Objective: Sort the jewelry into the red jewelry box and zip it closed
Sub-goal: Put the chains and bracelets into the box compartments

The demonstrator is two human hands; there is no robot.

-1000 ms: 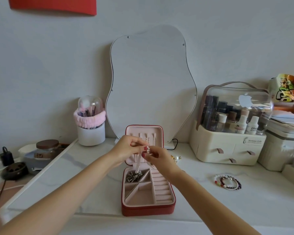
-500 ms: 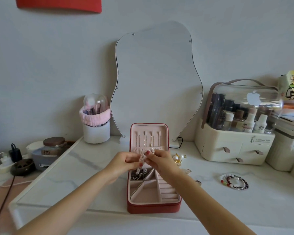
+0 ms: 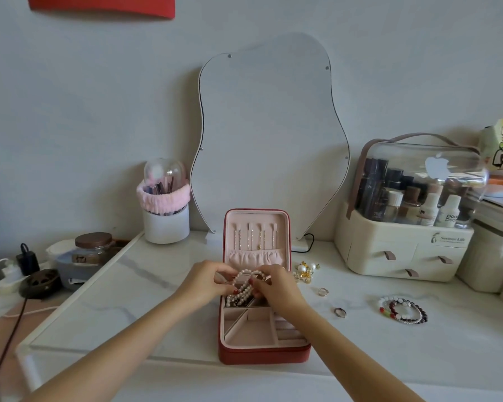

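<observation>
While our left hand and right hand pinch the pearl necklace between curled fingers, it hangs over the open red jewelry box, bracelets lying apart on our surface

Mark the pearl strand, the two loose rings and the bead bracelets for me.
pearl strand (image 3: 246,285), head view, on the beads between the hands.
near ring (image 3: 339,312), head view, on its band.
far ring (image 3: 323,291), head view, on its band.
bead bracelets (image 3: 402,310), head view, on the beads.

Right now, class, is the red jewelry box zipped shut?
No, the jewelry box stands open, lid upright, while both hands hold a pearl necklace over it.
</observation>
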